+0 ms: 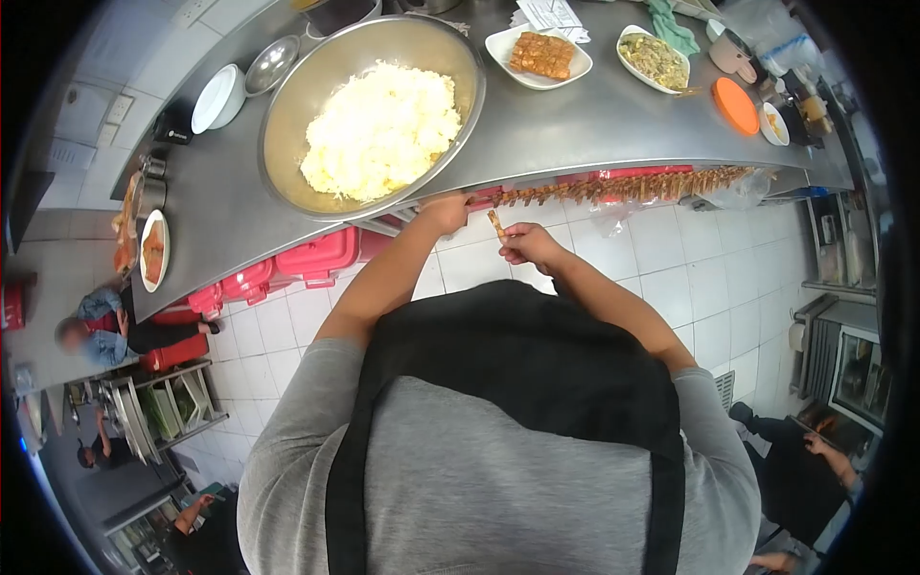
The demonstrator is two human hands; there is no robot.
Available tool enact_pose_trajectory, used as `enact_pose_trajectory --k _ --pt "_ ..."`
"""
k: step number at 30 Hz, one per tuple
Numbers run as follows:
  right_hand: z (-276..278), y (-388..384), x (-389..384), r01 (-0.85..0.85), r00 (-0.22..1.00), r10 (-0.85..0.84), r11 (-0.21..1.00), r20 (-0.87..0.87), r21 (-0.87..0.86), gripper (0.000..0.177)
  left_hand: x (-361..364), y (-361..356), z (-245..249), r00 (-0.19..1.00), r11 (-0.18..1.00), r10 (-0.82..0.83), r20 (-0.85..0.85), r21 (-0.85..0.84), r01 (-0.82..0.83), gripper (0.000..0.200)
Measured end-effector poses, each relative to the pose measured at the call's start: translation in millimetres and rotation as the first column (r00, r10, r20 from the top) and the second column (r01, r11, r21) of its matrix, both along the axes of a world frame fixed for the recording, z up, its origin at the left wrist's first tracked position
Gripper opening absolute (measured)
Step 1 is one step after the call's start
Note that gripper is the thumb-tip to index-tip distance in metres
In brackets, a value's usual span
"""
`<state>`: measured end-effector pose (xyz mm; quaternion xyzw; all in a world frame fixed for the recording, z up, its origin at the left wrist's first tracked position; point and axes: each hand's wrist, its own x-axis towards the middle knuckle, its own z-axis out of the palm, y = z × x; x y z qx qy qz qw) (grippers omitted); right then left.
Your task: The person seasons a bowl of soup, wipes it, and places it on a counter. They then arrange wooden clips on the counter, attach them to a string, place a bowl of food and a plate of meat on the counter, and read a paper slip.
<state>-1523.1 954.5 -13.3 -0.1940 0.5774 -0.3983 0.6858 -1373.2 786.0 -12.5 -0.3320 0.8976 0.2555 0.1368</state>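
My right hand [525, 244] pinches a short, light-brown piece of food [494, 224] upright between thumb and fingers, just off the counter's front edge. To its left, my left hand [447, 213] is closed under that edge. Its fingers are partly hidden, so what it grips does not show. From beside my left hand a long row of thin brown pieces [613, 189] runs right beneath the counter edge, packed close together. Above my left forearm stands a big metal bowl [273, 125] holding a pale yellow, crumbly heap [383, 129].
On the steel counter [556, 125] are a plate of browned slab food [541, 55], a bowl of greenish food [654, 59], an orange lid [735, 105] and an oval dish [153, 251]. Red lidded bins [321, 254] stand below. Other people [800, 479] are around the kitchen.
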Motion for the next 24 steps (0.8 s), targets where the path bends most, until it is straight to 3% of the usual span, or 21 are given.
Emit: enact_pose_trajectory --k 2,9,11,12,13,14,15,16,17,18,20,21,22,24 --pt "-11.1 -12.0 7.1 0.074 0.997 -0.074 0.997 0.018 -0.005 0.017 0.1 4.1 23.4 0.997 0.991 0.02 0.069 0.132 -0.029 0.036" --pt "-25.2 -32.7 21.6 0.19 0.98 -0.186 0.979 -0.068 0.068 0.005 2.6 9.2 38.1 0.998 0.998 -0.055 -0.007 -0.017 0.054 0.037" --pt "-38.6 -38.9 21.4 0.214 0.977 -0.214 0.977 -0.02 0.01 0.008 8.0 11.1 33.9 0.998 0.997 -0.053 -0.023 -0.063 0.052 0.038" --pt "-47.7 -40.7 20.6 0.224 0.975 -0.224 0.975 0.009 -0.007 0.009 9.7 10.6 33.1 0.999 0.999 -0.05 0.0 -0.01 0.05 0.039" --pt "-51.9 -43.8 15.0 0.188 0.982 -0.188 0.982 -0.023 -0.002 0.016 7.9 8.3 37.5 0.999 0.998 -0.047 0.023 0.049 0.046 0.041" --pt "-56.3 -45.4 8.8 0.081 0.995 -0.079 0.996 -0.056 0.049 0.035 7.2 8.1 42.3 0.998 0.994 -0.049 0.042 0.103 0.044 0.043" --pt "-43.8 -38.3 5.5 -0.139 0.95 0.165 0.984 -0.266 0.115 0.048 7.9 10.9 53.1 0.994 0.995 -0.077 0.073 0.072 0.072 0.049" --pt "-28.8 -31.8 0.9 -0.328 0.807 0.392 0.919 -0.442 0.218 0.06 13.7 10.9 45.7 0.996 0.996 -0.086 0.015 0.014 0.085 0.05" --pt "-46.5 -22.4 -3.5 -0.427 0.6 0.484 0.867 -0.636 0.257 0.071 20.7 9.5 36.6 0.994 0.994 -0.102 -0.043 -0.047 0.1 0.051" --pt "-81.4 -8.9 -11.7 -0.499 0.344 0.524 0.805 -0.78 0.321 0.081 24.7 6.9 31.0 0.987 0.987 -0.127 -0.101 -0.111 0.116 0.052" --pt "-166.0 42.6 -33.6 -0.53 0.257 0.403 0.819 -0.878 0.221 0.08 28.5 7.2 30.4 0.977 0.945 -0.189 -0.102 -0.287 0.154 0.051" --pt "-134.0 63.2 -35.1 -0.45 0.445 0.479 0.85 -0.756 0.274 0.076 28.9 5.9 29.4 0.97 0.913 -0.223 -0.098 -0.369 0.173 0.05" --pt "-101.1 84.9 -37.2 -0.378 0.622 0.51 0.86 -0.594 0.343 0.072 25.2 3.5 33.0 0.975 0.937 -0.213 -0.058 -0.294 0.187 0.048" --pt "-129.7 130.1 -43.8 -0.494 0.618 0.63 0.776 -0.47 0.392 0.055 12.3 5.1 50.3 0.981 0.973 -0.192 0.026 -0.126 0.194 0.045"
